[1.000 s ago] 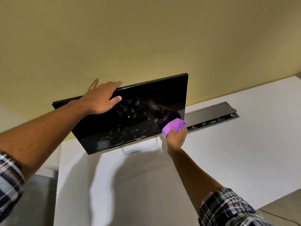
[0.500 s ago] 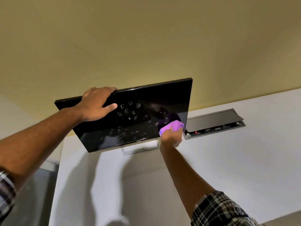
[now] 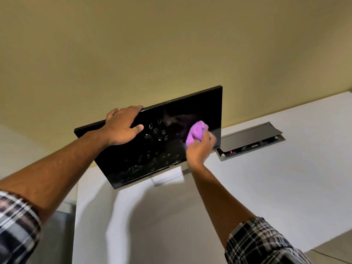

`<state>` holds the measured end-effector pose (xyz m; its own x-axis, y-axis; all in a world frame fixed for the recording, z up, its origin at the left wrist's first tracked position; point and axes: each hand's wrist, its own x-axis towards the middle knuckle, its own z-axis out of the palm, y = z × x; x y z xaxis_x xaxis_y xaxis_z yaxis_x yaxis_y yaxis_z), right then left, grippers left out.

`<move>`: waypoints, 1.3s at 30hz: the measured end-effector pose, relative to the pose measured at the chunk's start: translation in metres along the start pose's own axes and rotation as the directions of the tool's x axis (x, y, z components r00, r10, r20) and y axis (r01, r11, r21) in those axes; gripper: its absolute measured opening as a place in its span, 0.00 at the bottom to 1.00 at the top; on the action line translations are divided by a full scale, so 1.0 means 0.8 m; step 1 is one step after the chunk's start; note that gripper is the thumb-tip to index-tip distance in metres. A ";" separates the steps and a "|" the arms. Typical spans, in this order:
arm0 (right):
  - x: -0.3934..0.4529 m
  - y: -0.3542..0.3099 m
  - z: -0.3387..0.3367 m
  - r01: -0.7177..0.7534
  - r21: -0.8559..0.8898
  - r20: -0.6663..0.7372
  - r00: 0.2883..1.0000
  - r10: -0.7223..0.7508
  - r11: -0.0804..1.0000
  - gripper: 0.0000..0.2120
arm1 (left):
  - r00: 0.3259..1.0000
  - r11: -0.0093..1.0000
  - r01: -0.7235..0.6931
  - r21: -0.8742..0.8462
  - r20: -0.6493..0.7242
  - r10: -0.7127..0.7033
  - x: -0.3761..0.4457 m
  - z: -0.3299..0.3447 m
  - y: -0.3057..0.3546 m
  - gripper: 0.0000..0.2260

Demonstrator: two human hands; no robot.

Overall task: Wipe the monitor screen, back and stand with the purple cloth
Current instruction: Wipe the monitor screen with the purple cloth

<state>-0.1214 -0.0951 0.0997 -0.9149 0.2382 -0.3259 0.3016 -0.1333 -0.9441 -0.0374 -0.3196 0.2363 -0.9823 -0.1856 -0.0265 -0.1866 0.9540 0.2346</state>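
Yellow wall (image 3: 133,54), white desk (image 3: 266,187)

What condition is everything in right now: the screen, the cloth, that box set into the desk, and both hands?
monitor screen: dark, tilted, smudged with fingerprints
purple cloth: bunched, pressed on the screen
left hand: gripping the monitor's top edge
right hand: gripping the cloth
desk cable box: lid open

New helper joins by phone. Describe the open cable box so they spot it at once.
Start at the white table with the tilted black flat monitor. Just past the monitor's right edge, a grey rectangular cable box sits sunk into the tabletop. It alone has a raised flap lid and a small red light.
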 end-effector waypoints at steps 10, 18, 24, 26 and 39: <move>-0.009 0.007 -0.002 -0.186 -0.073 -0.130 0.976 0.175 0.980 0.27 | 1.000 1.000 0.002 -0.014 0.024 -0.001 -0.002 -0.007 -0.002 0.27; -0.003 -0.104 0.025 0.535 -0.443 0.058 0.818 -0.572 0.719 0.36 | 0.999 0.999 -0.024 -0.025 0.041 0.025 0.004 -0.010 -0.007 0.26; -0.012 -0.074 0.033 0.577 -0.499 0.071 0.770 -0.634 0.646 0.37 | 0.998 0.999 -0.040 -0.031 0.037 0.041 0.005 -0.009 -0.011 0.26; -0.035 -0.059 0.049 0.659 -0.544 0.191 0.700 -0.688 0.519 0.36 | 0.998 0.999 -0.040 -0.031 0.037 0.041 0.004 -0.008 -0.014 0.26; 0.018 -0.089 0.023 0.661 -0.528 0.073 0.661 -0.747 0.534 0.46 | 0.998 0.998 -0.056 -0.009 0.012 0.056 0.007 -0.003 -0.020 0.28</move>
<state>-0.1613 -0.0999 0.1630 -0.8495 0.1872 0.4932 -0.3019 0.5942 -0.7455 -0.0401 -0.3365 0.2347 -0.9913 -0.1291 -0.0254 -0.1313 0.9607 0.2446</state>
